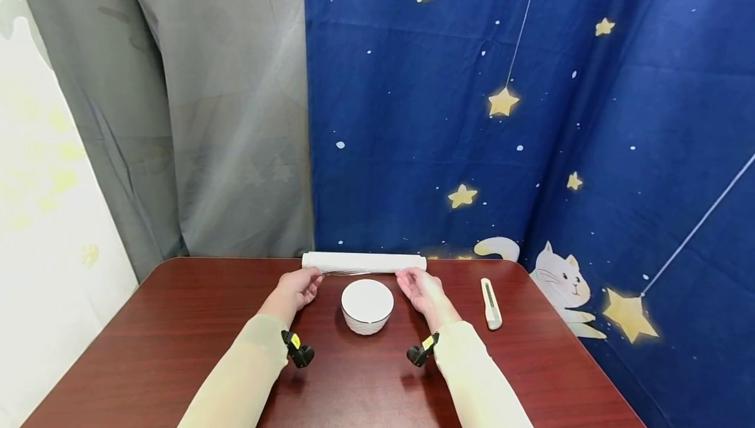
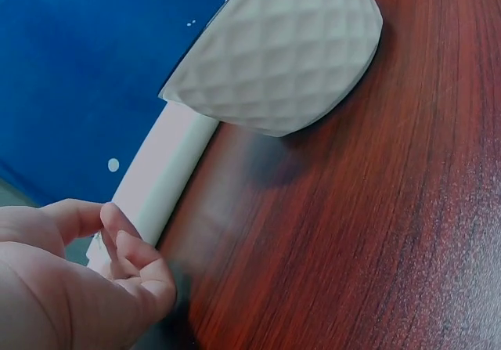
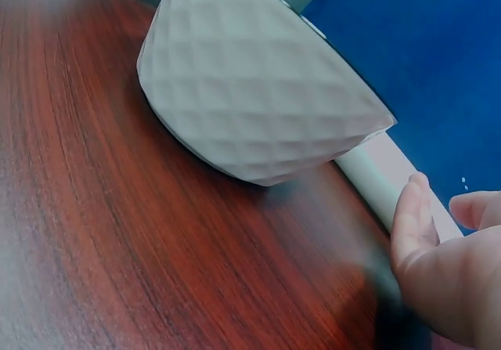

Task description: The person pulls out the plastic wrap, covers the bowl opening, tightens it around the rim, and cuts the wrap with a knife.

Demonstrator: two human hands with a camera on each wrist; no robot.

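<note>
Cling film roll, white, lies crosswise at the far edge of the dark red surface in the head view, a shiny strip of clear film showing along its near side. The left hand is at the roll's left end, its fingers bent and pinching the film's edge; the right hand reaches the other end, fingertips touching the near side. Between the hands stands an upright white bowl with a dark rim line. A white utility knife lies to the right, apart from everything else.

From the left wrist, thumb and index fingertip meet in front of the roll, the other fingers curled; the film itself cannot be made out there. The bowl's quilted wall hides part of the roll.

From the right wrist, the thumb stands apart from the fairly straight fingers, the roll's end behind them; whether film lies between cannot be told.
</note>
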